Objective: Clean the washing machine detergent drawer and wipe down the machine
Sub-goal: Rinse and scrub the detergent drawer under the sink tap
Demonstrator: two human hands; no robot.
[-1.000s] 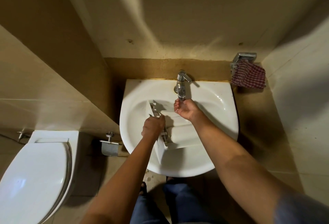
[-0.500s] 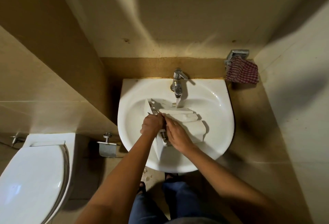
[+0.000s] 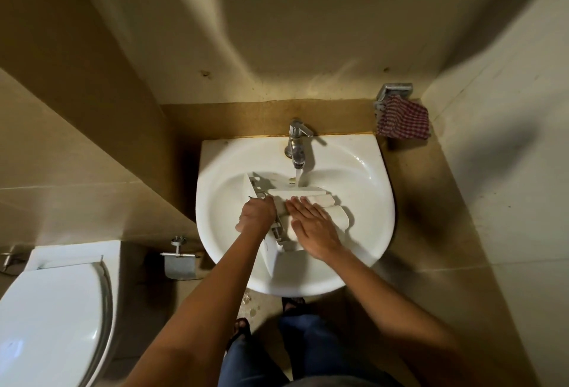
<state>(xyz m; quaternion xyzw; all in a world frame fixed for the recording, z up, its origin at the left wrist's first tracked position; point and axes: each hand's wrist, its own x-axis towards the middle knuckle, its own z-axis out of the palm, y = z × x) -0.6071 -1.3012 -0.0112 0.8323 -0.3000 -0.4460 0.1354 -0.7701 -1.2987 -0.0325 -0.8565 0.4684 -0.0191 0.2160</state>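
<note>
In this beige-tiled bathroom the white sink (image 3: 369,171) holds the detergent drawer (image 3: 337,217), tipped on its side under the tap (image 3: 297,143). My right grip (image 3: 311,226) has come off the tap, which now runs, and lies flat on the drawer, fingers straight. My left grip (image 3: 257,216) curls round its left edge. Rinsing, I judge, is just starting

The right hand (image 3: 311,226) is covering the detergent drawer's (image 3: 334,216) compartments; the frame edge is cutting off the toilet (image 3: 46,309).
</note>
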